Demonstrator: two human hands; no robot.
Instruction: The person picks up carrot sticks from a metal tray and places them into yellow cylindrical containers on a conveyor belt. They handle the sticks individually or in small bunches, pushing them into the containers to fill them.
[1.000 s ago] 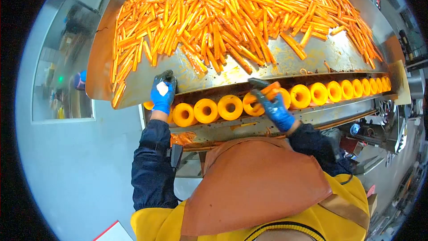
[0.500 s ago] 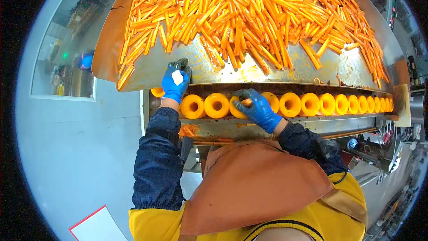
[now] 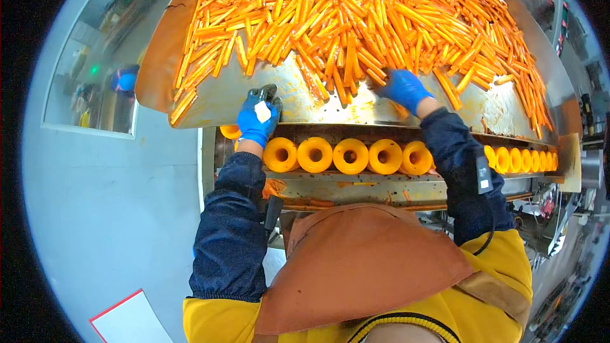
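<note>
My left hand (image 3: pixel 259 116), in a blue glove with dark, soiled fingertips and a pale patch on its back, rests at the front lip of the metal tray (image 3: pixel 232 98). Its fingers lie on the tray and hold nothing that I can see. My right hand (image 3: pixel 406 92), also gloved in blue, reaches over the tray with its fingertips at the near edge of a heap of glossy orange sticks (image 3: pixel 356 19). Those fingers are partly hidden and blurred, so their grip does not show. Below the tray runs a row of yellow, ring-shaped pieces with dark centre holes (image 3: pixel 350 155).
A metal ledge (image 3: pixel 318 184) with orange scraps lies in front of the row. At the left stands a pale wall with a window (image 3: pixel 89 89). Metal equipment (image 3: pixel 559 216) crowds the right side. A brown apron (image 3: pixel 368 267) covers my front.
My right hand has moved from the yellow row, where it held a small orange piece, up and right to the heap of sticks. My left hand stays at the tray's lip.
</note>
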